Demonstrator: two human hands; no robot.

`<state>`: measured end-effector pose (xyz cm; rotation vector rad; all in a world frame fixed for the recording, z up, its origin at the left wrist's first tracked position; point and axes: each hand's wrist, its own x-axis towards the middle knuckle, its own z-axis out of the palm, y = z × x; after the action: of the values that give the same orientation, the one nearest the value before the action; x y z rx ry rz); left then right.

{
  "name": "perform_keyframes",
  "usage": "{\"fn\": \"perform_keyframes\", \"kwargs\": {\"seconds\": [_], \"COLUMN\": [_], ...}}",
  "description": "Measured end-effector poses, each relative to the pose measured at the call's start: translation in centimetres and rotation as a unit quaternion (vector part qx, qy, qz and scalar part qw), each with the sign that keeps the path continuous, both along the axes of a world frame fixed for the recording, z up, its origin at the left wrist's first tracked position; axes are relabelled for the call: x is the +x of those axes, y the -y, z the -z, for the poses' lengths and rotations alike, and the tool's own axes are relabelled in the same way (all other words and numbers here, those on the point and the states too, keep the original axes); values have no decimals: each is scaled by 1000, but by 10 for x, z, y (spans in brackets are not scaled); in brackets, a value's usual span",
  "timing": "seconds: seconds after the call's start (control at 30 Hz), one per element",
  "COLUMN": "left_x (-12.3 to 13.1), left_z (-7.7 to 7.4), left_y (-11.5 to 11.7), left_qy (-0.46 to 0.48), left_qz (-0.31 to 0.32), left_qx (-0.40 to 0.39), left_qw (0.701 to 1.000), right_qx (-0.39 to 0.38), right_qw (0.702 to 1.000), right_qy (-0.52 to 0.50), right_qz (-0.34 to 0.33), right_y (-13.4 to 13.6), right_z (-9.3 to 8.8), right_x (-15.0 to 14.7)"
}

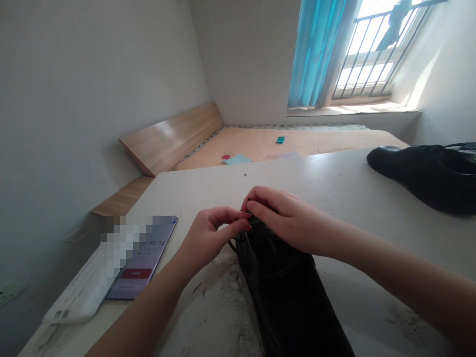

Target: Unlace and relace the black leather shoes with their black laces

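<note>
A black shoe (pixel 290 292) lies on the white table (pixel 334 188) in front of me, its laced part pointing away. My left hand (pixel 208 238) pinches a thin black lace at the shoe's far end. My right hand (pixel 286 218) rests over the same spot, fingers curled and pressed on the lace next to my left fingertips. The lace itself is mostly hidden under my fingers.
A second black shoe (pixel 427 173) lies at the table's right edge. A phone (pixel 143 267) with a lit timer screen lies at the left, next to a white case (pixel 80 297). Beyond the table is a wooden bed base (pixel 260 141) with small coloured items, and a window with a blue curtain (pixel 316 54).
</note>
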<state>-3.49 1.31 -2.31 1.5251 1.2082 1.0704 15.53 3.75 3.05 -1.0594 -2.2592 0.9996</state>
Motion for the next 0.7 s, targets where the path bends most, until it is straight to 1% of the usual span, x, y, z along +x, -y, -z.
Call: {"fn": "perform_keyframes", "kwargs": {"seconds": [0.07, 0.17, 0.27, 0.37, 0.43, 0.53, 0.63, 0.7], "left_x": [0, 2, 4, 6, 6, 6, 4, 2], "left_z": [-1, -6, -11, -13, -12, -10, -6, -5], "left_y": [0, 1, 4, 6, 7, 7, 6, 6], "left_qy": [-22, -65, -92, -91, -82, -68, -73, -86], "left_qz": [-24, -47, -58, -53, -44, -36, -62, -87], "left_qx": [11, 25, 21, 16, 21, 39, 78, 109], "left_qw": [999, 997, 994, 994, 995, 996, 992, 987], "right_qx": [22, 83, 147, 196, 195, 168, 165, 165], "right_qw": [999, 993, 986, 978, 977, 982, 983, 983], "right_qy": [37, 87, 76, 75, 88, 89, 64, 56], "right_qz": [-1, 0, 1, 10, 8, -15, -51, -59], "right_y": [-1, -2, 0, 5, 7, 8, 6, 6], "right_z": [-1, -1, 0, 0, 0, 1, 4, 6], "right_x": [0, 0, 0, 0, -1, -3, -4, -4]}}
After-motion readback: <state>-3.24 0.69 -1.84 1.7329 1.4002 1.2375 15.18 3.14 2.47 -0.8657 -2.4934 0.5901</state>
